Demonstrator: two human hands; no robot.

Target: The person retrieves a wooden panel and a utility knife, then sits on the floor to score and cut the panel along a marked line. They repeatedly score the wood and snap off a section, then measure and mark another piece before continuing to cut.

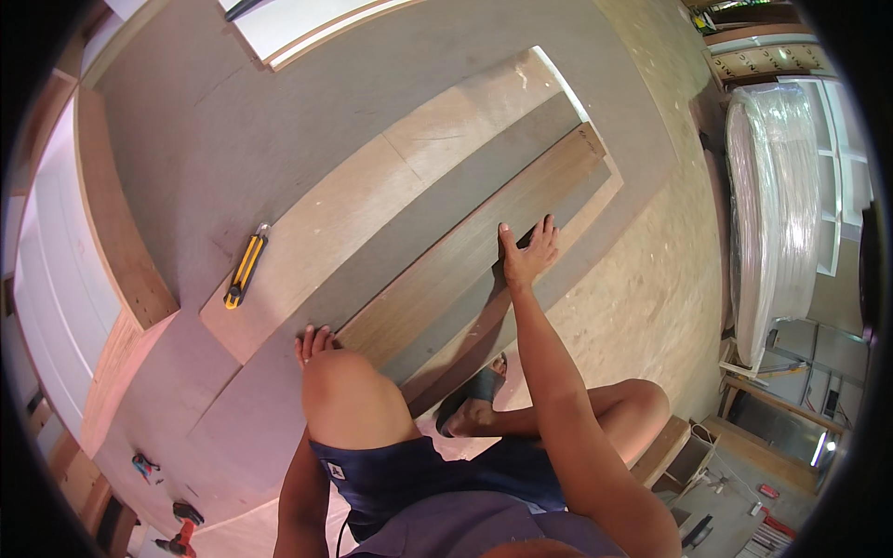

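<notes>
A long brown wooden plank [465, 246] lies slantwise across the middle, its far end up to the right. My right hand [527, 255] rests at the plank's near long edge, thumb on its face and fingers stretched out past it, holding nothing. At the plank's lower left end is my left hand [314, 343], fingers extended and slightly apart; my knee hides the rest of it. Beyond the plank lies a wide pale board [372, 186], with a yellow and black utility knife [246, 270] on its left part. A narrow pale strip [584, 221] runs along the near right side.
White panels with wooden edges stand at left [65, 232] and top [312, 23]. A plastic-wrapped stack [770, 214] stands at right. A red and black power tool [183, 528] and a small teal tool [145, 465] lie at lower left. My sandalled foot [470, 414] is beside the plank.
</notes>
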